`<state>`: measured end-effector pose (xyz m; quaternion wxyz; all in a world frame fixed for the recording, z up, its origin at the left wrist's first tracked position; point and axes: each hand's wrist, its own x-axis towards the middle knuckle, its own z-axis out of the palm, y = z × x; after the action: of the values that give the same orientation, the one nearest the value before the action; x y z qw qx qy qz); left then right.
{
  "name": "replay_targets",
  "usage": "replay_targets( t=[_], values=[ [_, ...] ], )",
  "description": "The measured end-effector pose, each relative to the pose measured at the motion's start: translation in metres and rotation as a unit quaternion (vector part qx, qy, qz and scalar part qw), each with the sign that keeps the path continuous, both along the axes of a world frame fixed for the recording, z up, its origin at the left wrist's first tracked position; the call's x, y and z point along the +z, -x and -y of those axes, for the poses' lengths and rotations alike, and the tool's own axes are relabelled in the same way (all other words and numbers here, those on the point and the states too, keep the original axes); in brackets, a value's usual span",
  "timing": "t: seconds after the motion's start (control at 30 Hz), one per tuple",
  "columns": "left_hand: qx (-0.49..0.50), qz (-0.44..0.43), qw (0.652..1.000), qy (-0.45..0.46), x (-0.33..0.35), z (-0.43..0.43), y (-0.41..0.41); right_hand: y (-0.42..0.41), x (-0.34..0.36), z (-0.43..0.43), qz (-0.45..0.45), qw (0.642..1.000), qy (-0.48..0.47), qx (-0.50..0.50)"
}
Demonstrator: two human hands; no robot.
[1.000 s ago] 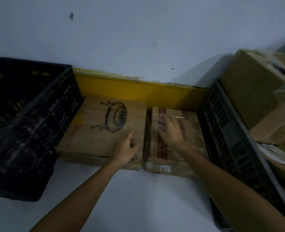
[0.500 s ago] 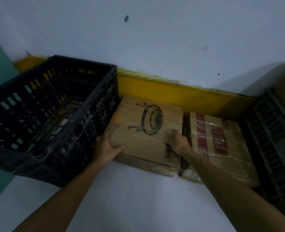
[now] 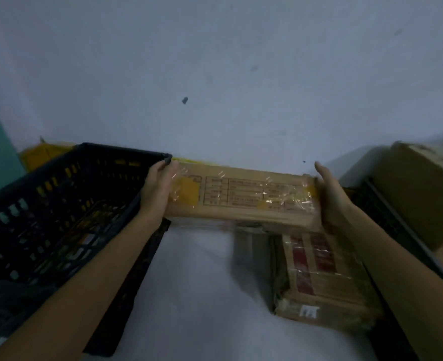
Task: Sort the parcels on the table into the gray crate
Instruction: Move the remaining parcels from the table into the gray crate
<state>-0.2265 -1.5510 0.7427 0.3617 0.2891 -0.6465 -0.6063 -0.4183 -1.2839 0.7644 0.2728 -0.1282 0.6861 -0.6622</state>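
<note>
I hold a flat brown cardboard parcel (image 3: 241, 199) up off the white table (image 3: 202, 295), tipped so its narrow side with a printed label grid and clear tape faces me. My left hand (image 3: 158, 194) grips its left end, right beside the near corner of the dark gray crate (image 3: 126, 152). My right hand (image 3: 332, 201) grips its right end. A second parcel (image 3: 319, 277) with red tape stripes lies flat on the table below my right forearm.
The slotted crate fills the left side, with some items dimly visible inside. A second dark crate (image 3: 387, 217) stands at the right with a large cardboard box (image 3: 423, 188) in it. A pale wall with a yellow strip (image 3: 38, 155) is close behind.
The parcel with the drawing has been lifted from the table and tipped on edge, both hands now at its ends. The view has swung upward.
</note>
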Motion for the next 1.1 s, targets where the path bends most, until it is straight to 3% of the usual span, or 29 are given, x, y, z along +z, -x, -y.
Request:
replay_targets(
  t=[0.1, 0.2, 0.3, 0.4, 0.63, 0.83, 0.97, 1.1],
  values=[
    [-0.070, -0.025, 0.997, -0.010, 0.017, 0.012, -0.003, -0.005, 0.011, -0.008, -0.059, 0.997, 0.044, 0.014],
    [-0.074, -0.068, 0.995, -0.010, 0.027, 0.023, -0.008, -0.014, 0.027, -0.002, -0.143, 0.986, 0.074, 0.032],
    [-0.071, -0.147, 0.985, -0.049, 0.029, 0.030, -0.012, -0.022, 0.040, 0.010, -0.264, 0.962, 0.021, 0.064],
    [-0.088, -0.172, 0.980, -0.041, 0.031, 0.027, -0.017, -0.032, 0.051, 0.016, -0.347, 0.937, -0.004, 0.047],
    [-0.121, -0.042, 0.989, 0.073, 0.015, 0.009, -0.028, -0.019, 0.073, 0.017, -0.398, 0.915, 0.011, -0.063],
    [-0.119, 0.064, 0.989, 0.065, -0.046, -0.026, -0.018, -0.010, 0.076, 0.021, -0.419, 0.904, 0.027, -0.085],
    [-0.031, 0.017, 0.999, 0.033, -0.044, -0.032, -0.008, -0.010, 0.083, 0.027, -0.425, 0.898, 0.045, -0.104],
    [0.045, -0.051, 0.996, 0.065, -0.002, -0.009, -0.014, -0.019, 0.131, 0.050, -0.455, 0.880, 0.115, -0.070]
  ],
)
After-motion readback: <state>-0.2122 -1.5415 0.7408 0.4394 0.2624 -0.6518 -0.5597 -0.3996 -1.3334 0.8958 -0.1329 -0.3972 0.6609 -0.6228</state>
